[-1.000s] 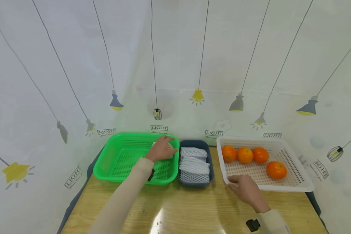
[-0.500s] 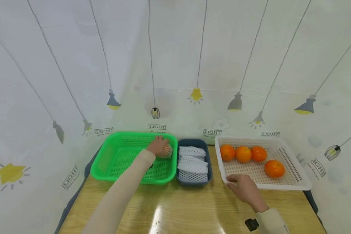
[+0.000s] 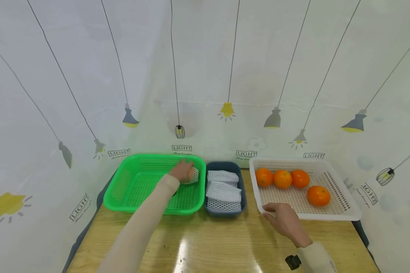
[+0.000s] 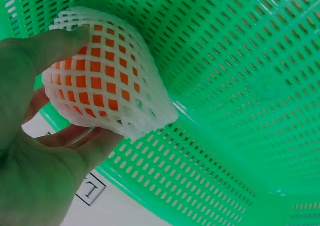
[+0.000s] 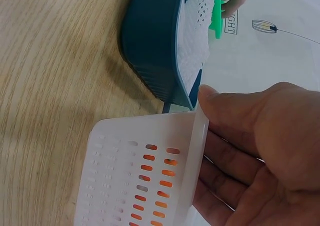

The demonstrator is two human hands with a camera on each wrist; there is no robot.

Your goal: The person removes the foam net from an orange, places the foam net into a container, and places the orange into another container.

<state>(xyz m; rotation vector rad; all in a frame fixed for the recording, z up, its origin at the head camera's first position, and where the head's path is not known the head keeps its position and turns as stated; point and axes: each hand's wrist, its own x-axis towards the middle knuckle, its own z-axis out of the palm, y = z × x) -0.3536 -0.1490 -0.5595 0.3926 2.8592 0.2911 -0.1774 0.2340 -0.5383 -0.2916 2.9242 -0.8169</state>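
Note:
Inside the green basket [image 3: 147,184], at its right end, sits an orange [image 4: 96,69] wrapped in a white foam net [image 4: 152,109]. My left hand [image 3: 180,171] holds it, with the thumb on the net and the other fingers partly hidden behind the fruit. At the near left corner of the white basket [image 5: 125,131], my right hand [image 3: 285,220] pinches the rim between thumb and fingers. Several bare oranges [image 3: 282,179] lie in that white basket, most of them in a row along the back left.
Between the two baskets stands a small dark blue tub [image 3: 225,214] with several white foam nets [image 3: 223,191] in it. All three containers are on a wooden table [image 3: 212,242], against a lamp-patterned sheet [image 3: 205,76] at the back.
My left hand has shifted left around the netted orange, so more of the fruit shows on its right. The right hand stays on the white basket's rim. The head view has drifted slightly.

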